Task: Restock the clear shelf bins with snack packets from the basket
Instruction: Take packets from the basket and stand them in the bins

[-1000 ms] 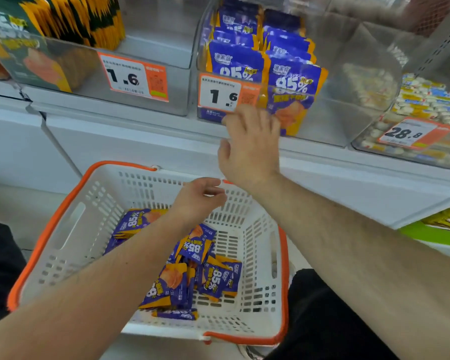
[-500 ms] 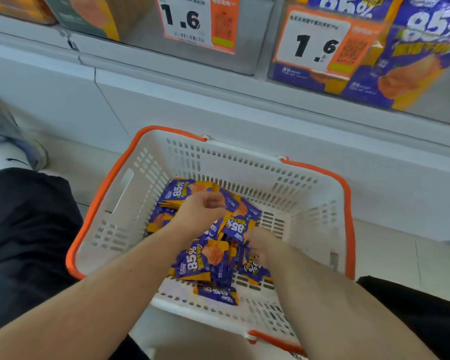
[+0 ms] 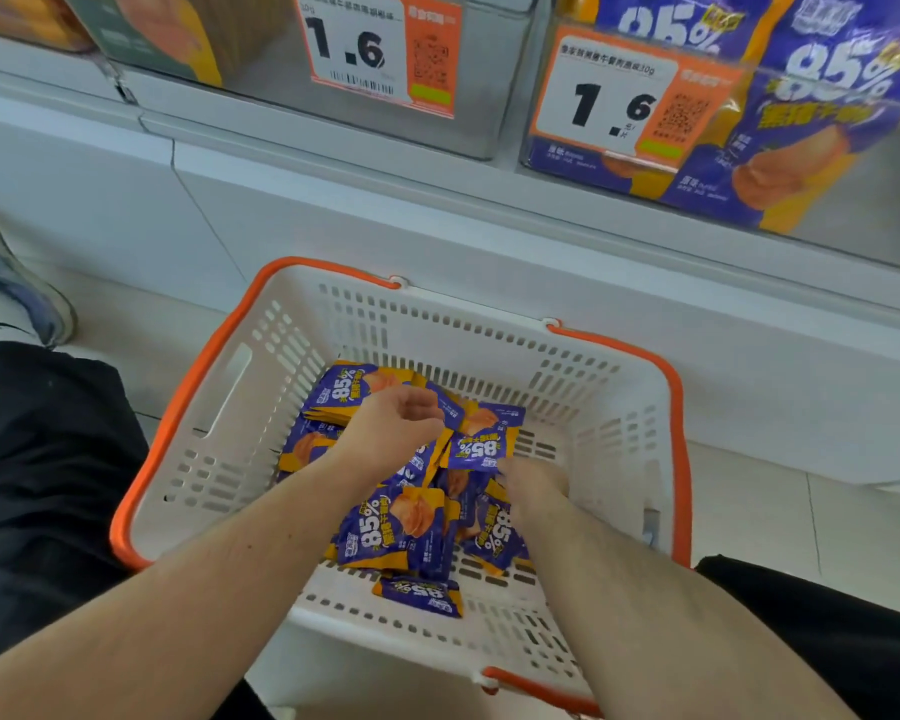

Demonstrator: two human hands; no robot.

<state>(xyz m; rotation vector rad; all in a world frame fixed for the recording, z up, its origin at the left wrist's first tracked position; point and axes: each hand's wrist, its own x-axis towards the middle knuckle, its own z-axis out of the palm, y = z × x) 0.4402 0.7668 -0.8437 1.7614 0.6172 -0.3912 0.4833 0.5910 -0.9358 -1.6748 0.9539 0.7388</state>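
Observation:
A white basket with an orange rim [image 3: 193, 397] stands on the floor below the shelf. Several purple and orange snack packets [image 3: 396, 527] lie heaped inside it. My left hand [image 3: 393, 426] hovers over the back of the heap, fingers loosely curled, with no packet visibly in it. My right hand [image 3: 533, 483] reaches down into the heap and pinches the lower corner of one upright, upside-down packet [image 3: 481, 441]; its fingertips are blurred. Above right, the clear shelf bin [image 3: 853, 236] holds more of the same packets [image 3: 822, 111] behind a 1.6 price tag [image 3: 609, 103].
A second clear bin [image 3: 489, 122] with its own 1.6 tag stands to the left on the white shelf ledge [image 3: 437, 200]. My black-trousered knees flank the basket. A grey shoe [image 3: 17, 288] rests on the tiled floor at far left.
My right hand has come down from the shelf bin into the basket and taken hold of a packet. The view has tilted down. My left hand has stayed over the heap.

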